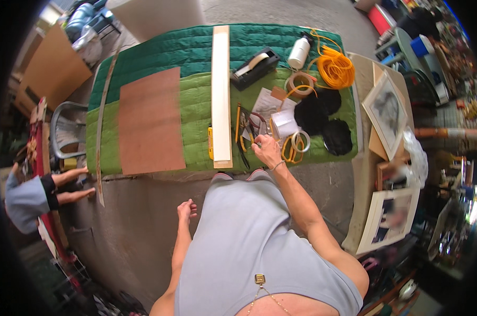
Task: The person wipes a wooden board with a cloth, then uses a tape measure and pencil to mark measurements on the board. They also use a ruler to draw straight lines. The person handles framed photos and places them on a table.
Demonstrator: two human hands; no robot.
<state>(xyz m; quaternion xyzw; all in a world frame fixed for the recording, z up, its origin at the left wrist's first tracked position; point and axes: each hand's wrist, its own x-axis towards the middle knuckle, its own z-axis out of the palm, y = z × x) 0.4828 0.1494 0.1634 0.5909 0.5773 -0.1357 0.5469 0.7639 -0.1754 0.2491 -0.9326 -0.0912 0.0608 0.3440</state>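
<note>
My right hand [267, 150] reaches over the near edge of the quilted green cover [196, 105]. Its fingers are pinched together among small tools, and what they hold, if anything, is too small to make out. Close to it lie a dark-handled hand tool [243, 155], a yellow-handled tool [287, 152], a white tape roll [300, 141] and a folded white paper [285, 122]. A long pale board [221, 100] lies across the cover, left of these tools. My left hand [186, 210] hangs below the table edge, its fingers loosely curled with nothing in them.
A brown sheet [150, 124] and a long metal ruler [102, 126] lie on the left. Farther back sit a tape dispenser [254, 68], a white bottle [299, 52] and coiled orange cord [336, 68]. Framed pictures [388, 218] stand at right; another person [27, 203] is at far left.
</note>
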